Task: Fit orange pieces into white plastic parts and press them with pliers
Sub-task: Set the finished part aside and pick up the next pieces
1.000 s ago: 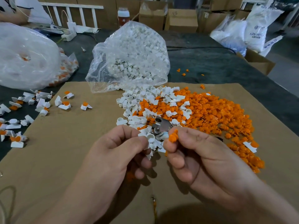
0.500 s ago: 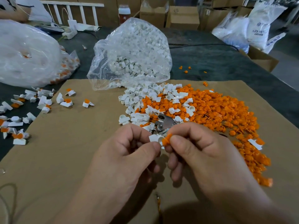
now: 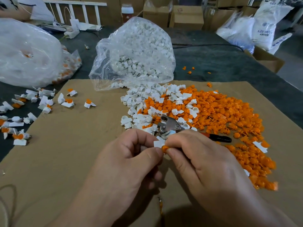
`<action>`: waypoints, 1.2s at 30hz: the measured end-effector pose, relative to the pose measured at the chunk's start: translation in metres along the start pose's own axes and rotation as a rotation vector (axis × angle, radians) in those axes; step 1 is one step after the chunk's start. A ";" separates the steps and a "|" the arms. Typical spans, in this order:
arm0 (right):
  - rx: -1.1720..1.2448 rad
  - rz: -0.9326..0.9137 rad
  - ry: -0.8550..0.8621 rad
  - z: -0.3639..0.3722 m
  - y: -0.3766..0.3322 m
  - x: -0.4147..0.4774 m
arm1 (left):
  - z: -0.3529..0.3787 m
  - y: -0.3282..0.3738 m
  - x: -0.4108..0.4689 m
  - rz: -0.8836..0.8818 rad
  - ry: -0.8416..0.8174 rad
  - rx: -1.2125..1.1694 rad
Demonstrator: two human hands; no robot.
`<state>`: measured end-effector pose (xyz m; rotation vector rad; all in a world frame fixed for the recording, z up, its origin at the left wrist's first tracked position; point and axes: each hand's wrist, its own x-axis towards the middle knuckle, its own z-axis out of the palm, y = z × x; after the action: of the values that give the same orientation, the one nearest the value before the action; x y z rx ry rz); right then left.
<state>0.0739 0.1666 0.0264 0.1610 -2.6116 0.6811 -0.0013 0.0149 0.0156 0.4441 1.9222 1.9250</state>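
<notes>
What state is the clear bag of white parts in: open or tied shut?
Open. The bag lies with its mouth slack on the cardboard, and white parts spill from it onto the sheet.

From here I see my left grip (image 3: 131,161) and right grip (image 3: 205,161), apart a second ago, now drawn together with their thumb tips almost meeting, and the orange piece (image 3: 164,147), earlier held clear of the white part (image 3: 158,143), now sits against its lower edge.
</notes>
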 end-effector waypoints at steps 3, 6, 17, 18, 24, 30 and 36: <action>0.053 0.061 -0.039 -0.004 -0.005 0.000 | 0.000 0.002 0.000 -0.023 0.007 -0.057; -0.012 0.051 -0.112 -0.008 -0.010 0.003 | 0.001 0.002 0.000 -0.030 0.005 -0.063; 0.182 0.128 -0.090 -0.003 -0.006 -0.002 | -0.005 -0.003 -0.001 0.106 -0.006 0.175; 0.321 0.191 -0.077 -0.003 -0.005 -0.002 | -0.006 -0.003 -0.001 0.121 -0.003 0.206; 1.056 0.510 -0.169 -0.001 0.006 0.004 | -0.008 0.000 -0.005 0.203 -0.094 0.230; 1.136 0.538 -0.208 -0.003 0.010 0.005 | -0.005 -0.002 -0.006 0.254 -0.103 0.305; 1.067 0.511 -0.177 -0.002 0.010 0.005 | -0.003 -0.003 -0.007 0.268 -0.073 0.347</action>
<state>0.0679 0.1762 0.0261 -0.1534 -2.1434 2.2569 0.0037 0.0089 0.0131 0.8996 2.2486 1.6932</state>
